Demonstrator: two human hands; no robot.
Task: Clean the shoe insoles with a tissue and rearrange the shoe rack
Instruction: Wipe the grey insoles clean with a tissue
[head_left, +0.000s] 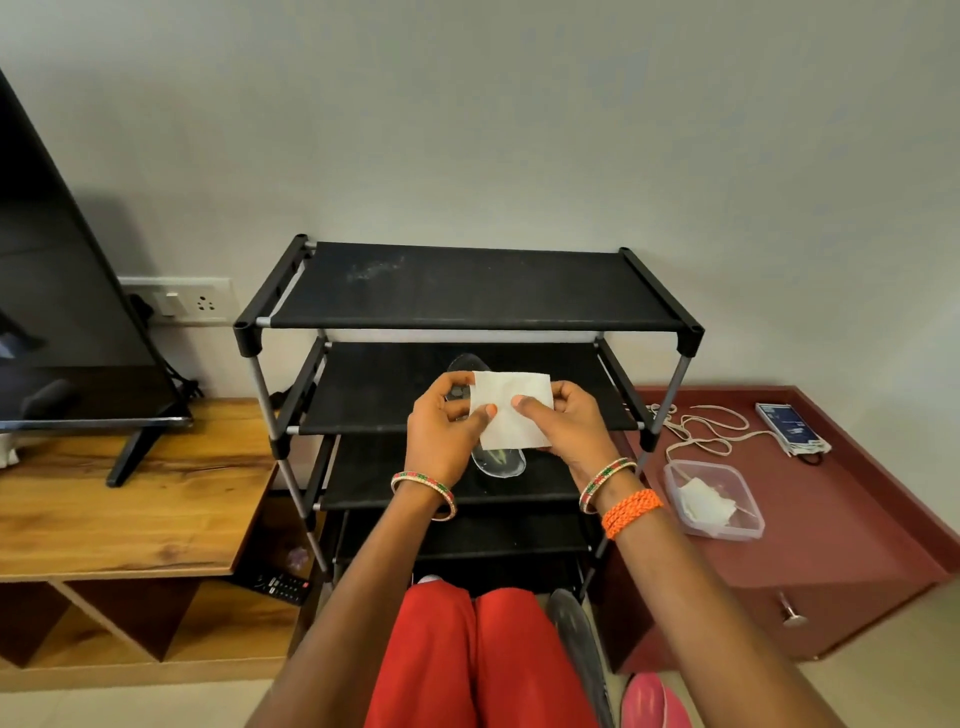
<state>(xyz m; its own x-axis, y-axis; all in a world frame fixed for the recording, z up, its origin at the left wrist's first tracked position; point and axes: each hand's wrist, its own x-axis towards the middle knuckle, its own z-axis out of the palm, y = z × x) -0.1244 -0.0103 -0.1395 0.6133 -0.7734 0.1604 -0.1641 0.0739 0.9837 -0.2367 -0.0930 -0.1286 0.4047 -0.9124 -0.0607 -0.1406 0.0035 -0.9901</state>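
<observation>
Mid-frame, both hands, left hand (441, 431) and right hand (563, 423), are pinching tissue (511, 410) over clear insole (498, 457); wiping likely coming next.

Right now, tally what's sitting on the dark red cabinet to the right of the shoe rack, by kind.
Clear plastic container holding tissues: 1
Phone: 1
White cord: 1
Total: 3 things on the red cabinet.

Matt black cloth shoe rack (467, 283)
</observation>
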